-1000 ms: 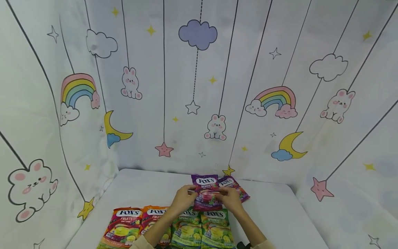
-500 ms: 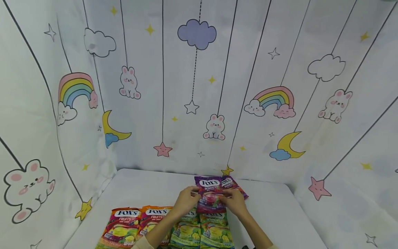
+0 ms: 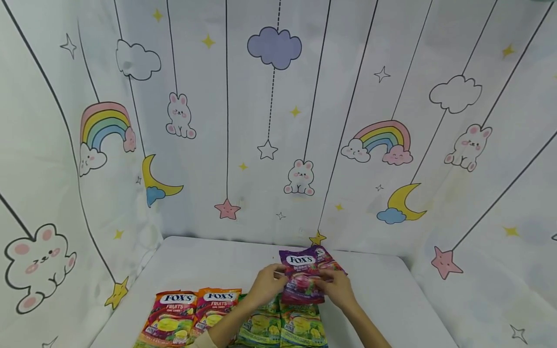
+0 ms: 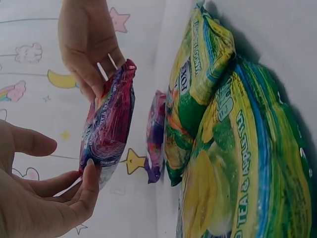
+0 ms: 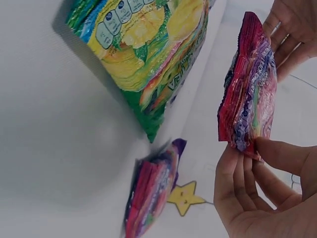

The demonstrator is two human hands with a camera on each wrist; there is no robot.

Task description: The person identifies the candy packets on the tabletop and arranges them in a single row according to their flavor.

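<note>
A purple candy bag [image 3: 301, 278], marked FOX'S Berries, is held above the table with its front towards the head camera. My left hand [image 3: 269, 284] holds its left edge; in the left wrist view the fingertips [image 4: 90, 171] meet the bag while the thumb stands off it. At the right edge, my right hand [image 3: 338, 289] pinches the bag between thumb and fingers, as the right wrist view shows. A second purple candy bag [image 5: 151, 191] lies on the table behind, partly covered by the held one in the head view.
Two orange-topped FOX'S Fruits bags [image 3: 171, 314] and two green bags [image 3: 302, 326] lie in a row at the front of the white table [image 3: 383, 295]. The left forearm crosses over some of them. A patterned white cloth wall [image 3: 261, 193] stands behind.
Both hands have shifted the held purple bag a little to the right and nearer, so it covers more of the second purple bag and the green bags' tops.
</note>
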